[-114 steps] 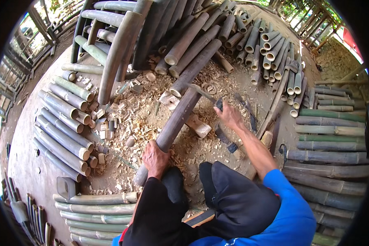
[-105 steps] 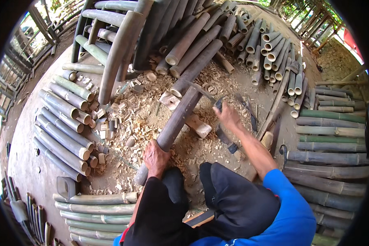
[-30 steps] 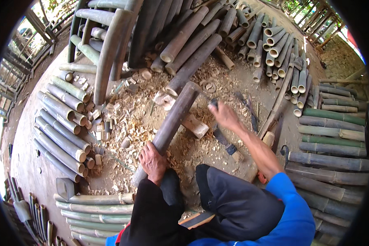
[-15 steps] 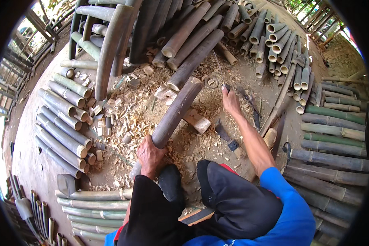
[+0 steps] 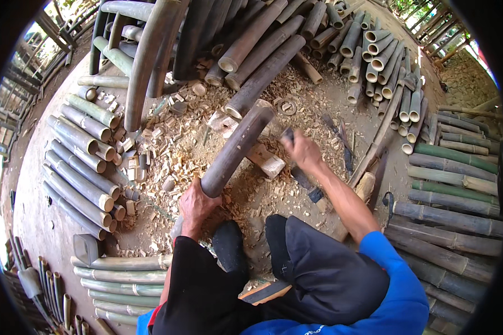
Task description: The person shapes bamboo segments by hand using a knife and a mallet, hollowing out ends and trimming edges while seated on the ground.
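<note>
My left hand [image 5: 198, 206] is closed round the near end of a dark bamboo section [image 5: 237, 151]. The piece slants away to the upper right, its far end raised over a pale wooden block [image 5: 265, 160] on the ground. Right of that far end, my right hand [image 5: 304, 152] is closed in a fist on a dark tool [image 5: 288, 134]. Only a short dark end of it shows, so I cannot make out its kind. Beneath my right wrist lies a broad-bladed knife [image 5: 302, 178] with a dark wrapped handle, partly hidden by the forearm.
Wood chips [image 5: 179, 151] cover the ground. Cut bamboo sections lie in a row [image 5: 75, 181] at left, and a bamboo pile [image 5: 369, 61] stands far right. Thicker poles [image 5: 447, 215] are stacked at right. A bamboo frame [image 5: 142, 61] rises at far left. A plastic container [image 5: 88, 248] sits near left.
My right hand has swung left and nearer, toward the bamboo section's far end. My left hand keeps its hold, and the section has barely moved.
</note>
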The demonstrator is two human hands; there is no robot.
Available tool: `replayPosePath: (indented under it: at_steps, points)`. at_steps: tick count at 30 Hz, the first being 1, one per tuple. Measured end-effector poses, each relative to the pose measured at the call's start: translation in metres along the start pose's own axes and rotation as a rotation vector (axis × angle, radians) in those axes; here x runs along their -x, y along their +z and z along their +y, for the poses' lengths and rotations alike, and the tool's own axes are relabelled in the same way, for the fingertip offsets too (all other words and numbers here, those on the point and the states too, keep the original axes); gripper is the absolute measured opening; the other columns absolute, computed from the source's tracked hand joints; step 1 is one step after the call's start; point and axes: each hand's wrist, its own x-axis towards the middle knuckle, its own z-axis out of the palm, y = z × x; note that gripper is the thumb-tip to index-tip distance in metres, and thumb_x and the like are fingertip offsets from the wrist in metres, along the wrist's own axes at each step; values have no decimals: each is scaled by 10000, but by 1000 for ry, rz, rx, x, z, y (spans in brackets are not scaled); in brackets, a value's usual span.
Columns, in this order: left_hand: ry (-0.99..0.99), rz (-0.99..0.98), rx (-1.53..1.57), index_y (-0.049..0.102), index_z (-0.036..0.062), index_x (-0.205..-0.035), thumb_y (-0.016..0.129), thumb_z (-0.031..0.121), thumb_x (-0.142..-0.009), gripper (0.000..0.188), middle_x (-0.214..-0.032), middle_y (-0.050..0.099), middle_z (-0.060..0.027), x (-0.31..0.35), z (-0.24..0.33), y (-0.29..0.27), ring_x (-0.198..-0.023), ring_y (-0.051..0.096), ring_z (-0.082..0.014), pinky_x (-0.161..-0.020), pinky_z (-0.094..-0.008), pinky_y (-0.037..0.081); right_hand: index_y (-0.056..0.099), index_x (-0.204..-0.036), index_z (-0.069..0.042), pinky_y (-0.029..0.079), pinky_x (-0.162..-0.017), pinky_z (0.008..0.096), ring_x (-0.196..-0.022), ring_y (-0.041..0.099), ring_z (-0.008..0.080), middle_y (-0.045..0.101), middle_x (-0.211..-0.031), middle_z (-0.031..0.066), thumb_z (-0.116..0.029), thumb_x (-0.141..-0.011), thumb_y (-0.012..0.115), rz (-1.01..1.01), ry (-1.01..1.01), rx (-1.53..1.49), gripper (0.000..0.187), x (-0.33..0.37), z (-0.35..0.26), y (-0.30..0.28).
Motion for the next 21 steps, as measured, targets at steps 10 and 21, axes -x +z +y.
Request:
replayPosePath:
  at_steps: [10, 21]
  points:
    - [119, 61, 172, 646, -44, -1110, 839, 320, -555, 691, -969, 700, -206, -9, -6, -18, -891, 680, -342, -848, -421, 532, 525, -1237, 5, 506, -837, 553, -966, 679, 408, 681, -1021, 252, -545, -988, 494, 120, 524, 155, 604, 32, 68, -8]
    - [200, -316, 1123, 561, -53, -1161, 810, 488, -748, 726, -937, 642, -143, -88, 63, -95, -822, 668, -216, -710, -378, 583, 369, -1477, 27, 307, -1144, 536, -1365, 399, 427, 409, -1465, 302, -434, -969, 618, -12, -7, 199, 730, 40, -5, 16]
